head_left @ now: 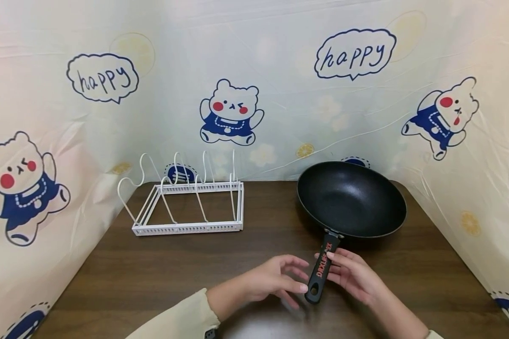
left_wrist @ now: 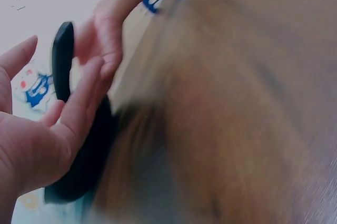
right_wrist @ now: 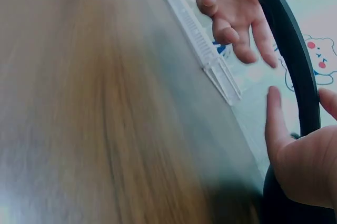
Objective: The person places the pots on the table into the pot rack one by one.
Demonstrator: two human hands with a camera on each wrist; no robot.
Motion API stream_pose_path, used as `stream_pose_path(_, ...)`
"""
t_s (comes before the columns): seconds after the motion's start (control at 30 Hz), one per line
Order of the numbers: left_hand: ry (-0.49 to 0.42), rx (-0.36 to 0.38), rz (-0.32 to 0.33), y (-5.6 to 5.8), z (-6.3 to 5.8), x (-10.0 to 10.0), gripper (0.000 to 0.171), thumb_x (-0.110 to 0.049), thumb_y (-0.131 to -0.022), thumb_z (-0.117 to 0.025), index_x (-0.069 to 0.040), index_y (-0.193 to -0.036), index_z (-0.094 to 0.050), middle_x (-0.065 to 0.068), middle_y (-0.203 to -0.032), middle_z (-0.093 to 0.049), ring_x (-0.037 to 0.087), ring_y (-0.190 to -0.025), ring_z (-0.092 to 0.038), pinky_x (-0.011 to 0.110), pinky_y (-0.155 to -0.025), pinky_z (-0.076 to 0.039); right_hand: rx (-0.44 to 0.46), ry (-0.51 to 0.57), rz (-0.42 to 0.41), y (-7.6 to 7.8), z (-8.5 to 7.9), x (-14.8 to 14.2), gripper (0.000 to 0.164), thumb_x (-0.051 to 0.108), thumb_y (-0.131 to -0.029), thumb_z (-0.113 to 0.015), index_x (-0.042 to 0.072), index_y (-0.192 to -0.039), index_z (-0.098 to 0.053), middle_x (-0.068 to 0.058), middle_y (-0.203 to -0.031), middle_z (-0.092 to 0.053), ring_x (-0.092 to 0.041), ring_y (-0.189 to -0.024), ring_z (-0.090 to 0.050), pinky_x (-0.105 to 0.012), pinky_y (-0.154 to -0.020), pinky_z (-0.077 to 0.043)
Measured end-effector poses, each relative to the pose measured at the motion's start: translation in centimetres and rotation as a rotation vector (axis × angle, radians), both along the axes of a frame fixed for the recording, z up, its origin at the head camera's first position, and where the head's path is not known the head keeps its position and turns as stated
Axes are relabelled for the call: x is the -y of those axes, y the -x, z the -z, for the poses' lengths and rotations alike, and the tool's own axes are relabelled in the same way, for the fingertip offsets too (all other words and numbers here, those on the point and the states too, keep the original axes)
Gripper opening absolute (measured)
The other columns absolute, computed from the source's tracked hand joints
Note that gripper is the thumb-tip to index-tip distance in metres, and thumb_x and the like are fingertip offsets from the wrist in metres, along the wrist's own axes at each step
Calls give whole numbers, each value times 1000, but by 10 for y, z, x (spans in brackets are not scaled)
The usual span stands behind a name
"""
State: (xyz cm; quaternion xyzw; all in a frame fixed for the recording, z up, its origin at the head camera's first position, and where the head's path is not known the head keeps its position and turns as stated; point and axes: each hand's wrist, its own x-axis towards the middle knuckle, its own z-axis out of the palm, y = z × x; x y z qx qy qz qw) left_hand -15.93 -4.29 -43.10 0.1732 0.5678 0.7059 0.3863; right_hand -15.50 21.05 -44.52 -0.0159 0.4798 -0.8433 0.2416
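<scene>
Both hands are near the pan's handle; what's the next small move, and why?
Probably curl the right hand round the handle: its digits lie on either side of it in the right wrist view, but look straight rather than closed. The left hand is open beside the handle's end, so the right seems better placed to grip.

One pan [head_left: 352, 200], one rack [head_left: 188, 229]

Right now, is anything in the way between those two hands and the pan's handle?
Nothing visible is in the way. The right hand is at the handle, and the left hand is beside the handle's free end, with no other object between.
</scene>
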Motion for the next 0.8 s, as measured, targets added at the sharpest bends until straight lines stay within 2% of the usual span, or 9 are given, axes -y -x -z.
stream_pose_path(0.1,-36,63,46,-1,5,-10,49,1,-88,-66,5,-133,-47,18,-116,-55,26,-90,-64,51,-71,-58,-48,55,-11,1,0,2,24,1,-101,-47,1,-124,-47,-13,-121,-65,-24,-111,-63,-37,-96,-50)
stream_pose_path(0.27,-115,165,121,-1,9,-24,39,6,-92,-58,3,-129,-48,21,-121,-58,29,-94,-66,51,-80,-55,-158,64,-32,1,4,0,28,-4,-100,-44,1,-128,-41,-9,-122,-63,-21,-110,-63,-33,-95,-50)
stream_pose_path(0.4,-168,221,163,-1,9,-28,36,12,-92,-51,-2,-125,-48,14,-118,-62,25,-95,-68,51,-87,-53,-170,67,-27,0,7,3,29,-4,-100,-42,4,-128,-39,-5,-117,-62,-18,-106,-62,-31,-93,-50)
stream_pose_path(0.6,-144,233,148,-5,12,-26,38,16,-90,-51,-7,-119,-42,9,-107,-62,21,-87,-68,51,-83,-55,-146,27,2,-2,13,12,36,-5,-97,-47,4,-130,-35,-4,-111,-62,-17,-101,-63,-31,-92,-51)
stream_pose_path(0.8,-117,208,139,-9,19,-23,42,16,-90,-52,-10,-121,-40,9,-106,-60,22,-85,-67,44,-76,-58,-210,-35,-19,-1,15,16,41,-3,-96,-51,5,-132,-32,-6,-113,-59,-19,-101,-64,-34,-93,-51)
